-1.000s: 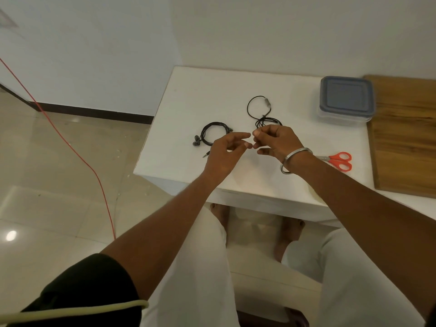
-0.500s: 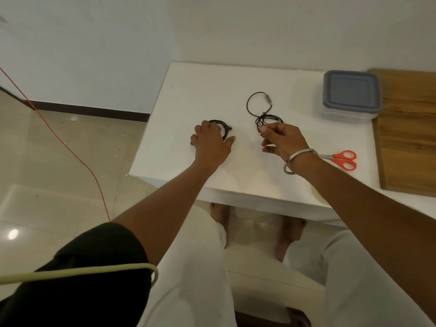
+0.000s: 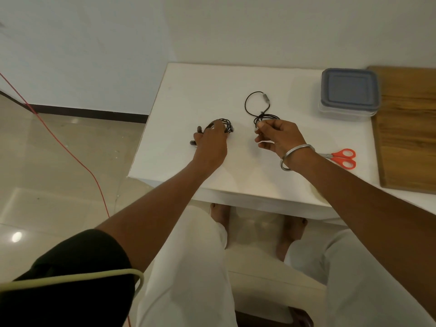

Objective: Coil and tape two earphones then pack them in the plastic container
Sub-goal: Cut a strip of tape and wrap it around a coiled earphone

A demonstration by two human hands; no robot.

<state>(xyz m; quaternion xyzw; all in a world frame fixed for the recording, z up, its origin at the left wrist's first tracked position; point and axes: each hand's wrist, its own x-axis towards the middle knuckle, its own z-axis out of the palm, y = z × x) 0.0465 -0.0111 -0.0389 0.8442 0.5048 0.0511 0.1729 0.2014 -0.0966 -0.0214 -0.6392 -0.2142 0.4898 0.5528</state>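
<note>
Left coiled earphone (image 3: pixel 220 125) on the white table (image 3: pixel 188 90) is pinched by the left hand (image 3: pixel 210 145), second earphone (image 3: pixel 258 109) by the right hand (image 3: pixel 277 136); untaped coils could spring loose if lifted, and the plastic container (image 3: pixel 349 94) is lidded far right.

On your counter (image 3: pixel 179 90), the coiled earphone (image 3: pixel 224 123) lies left of the looser earphone (image 3: pixel 258 109); lidded container (image 3: pixel 349 93) far right, scissors (image 3: pixel 342 156) in front of it.

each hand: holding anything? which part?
Left hand grips the coiled black earphone at the near side of its coil. Right hand pinches the looser black earphone at its bunched lower loops.
</note>
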